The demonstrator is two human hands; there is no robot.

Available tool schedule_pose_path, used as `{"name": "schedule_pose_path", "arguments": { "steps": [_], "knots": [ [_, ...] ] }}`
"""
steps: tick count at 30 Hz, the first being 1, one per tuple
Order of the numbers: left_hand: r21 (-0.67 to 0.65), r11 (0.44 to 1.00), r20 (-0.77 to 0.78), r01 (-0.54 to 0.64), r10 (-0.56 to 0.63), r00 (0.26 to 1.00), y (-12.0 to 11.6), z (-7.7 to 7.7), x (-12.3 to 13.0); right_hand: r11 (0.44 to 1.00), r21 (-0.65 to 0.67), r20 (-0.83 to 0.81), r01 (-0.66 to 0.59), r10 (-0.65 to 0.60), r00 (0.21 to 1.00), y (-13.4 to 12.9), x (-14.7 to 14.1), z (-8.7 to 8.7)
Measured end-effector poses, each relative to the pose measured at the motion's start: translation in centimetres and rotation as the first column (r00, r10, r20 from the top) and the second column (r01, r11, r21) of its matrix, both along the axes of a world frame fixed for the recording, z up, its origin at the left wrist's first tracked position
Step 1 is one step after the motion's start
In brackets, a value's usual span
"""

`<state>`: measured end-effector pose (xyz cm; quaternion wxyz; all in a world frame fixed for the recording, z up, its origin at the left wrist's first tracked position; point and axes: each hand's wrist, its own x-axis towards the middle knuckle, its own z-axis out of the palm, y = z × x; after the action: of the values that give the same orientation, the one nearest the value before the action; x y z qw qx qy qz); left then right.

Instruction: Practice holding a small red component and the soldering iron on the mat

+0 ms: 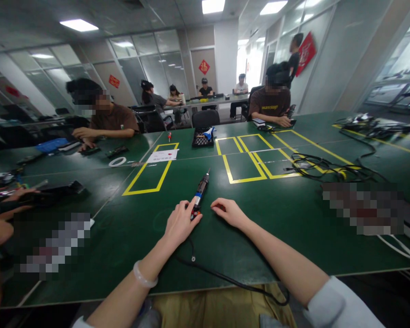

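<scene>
- Screwdriver, electric and pen-shaped, lies flat on the green desk, its bit pointing toward 1 o'clock and its cord end toward 7 o'clock.
- Left hand rests over the rear end, fingers curled loosely on the red-and-blue collar, touching it rather than clamped around it.
- Right hand lies just beside it at 3 o'clock, half curled and holding nothing.
- Handling, as a judgement: a stiff, hard plastic barrel, probably light to moderate in weight and fairly smooth. The thick dark mid-barrel looks like the best hold.
- Cord trails off the near edge at 5 o'clock and may drag or snag.
</scene>
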<state>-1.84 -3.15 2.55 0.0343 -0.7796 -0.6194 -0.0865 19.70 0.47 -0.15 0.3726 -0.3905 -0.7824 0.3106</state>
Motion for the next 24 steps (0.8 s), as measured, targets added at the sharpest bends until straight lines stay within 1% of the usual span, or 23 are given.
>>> {"name": "schedule_pose_path", "arguments": {
  "steps": [6,9,12,17,20,24],
  "knots": [
    [-0.011,0.995,-0.076,-0.099,0.098,0.992,-1.4,0.2,-5.5,1.0,-0.003,0.007,-0.001,0.001,1.0,0.1,0.2,-0.2],
    [-0.001,0.985,-0.137,-0.172,0.17,0.976,-2.0,0.2,-9.0,1.0,-0.012,0.005,-0.008,0.008,1.0,0.0,0.2,-0.1],
    [0.038,0.967,-0.192,-0.253,0.256,0.947,-2.7,0.0,-12.8,1.0,-0.022,0.0,-0.005,0.005,1.0,-0.1,0.1,0.0],
    [0.051,0.932,-0.238,-0.358,0.359,0.902,-3.7,-0.2,-18.7,0.999,-0.036,0.004,-0.002,0.002,1.0,-0.1,0.1,-0.1],
    [0.047,0.911,-0.249,-0.41,0.408,0.878,-4.1,0.1,-21.3,0.999,-0.038,0.012,0.0,0.001,1.0,-0.1,0.0,-0.1],
    [0.029,0.887,-0.245,-0.46,0.453,0.858,-4.2,0.6,-24.0,0.999,-0.036,0.018,-0.003,0.003,1.0,-0.1,0.0,0.0]
  ]
}}
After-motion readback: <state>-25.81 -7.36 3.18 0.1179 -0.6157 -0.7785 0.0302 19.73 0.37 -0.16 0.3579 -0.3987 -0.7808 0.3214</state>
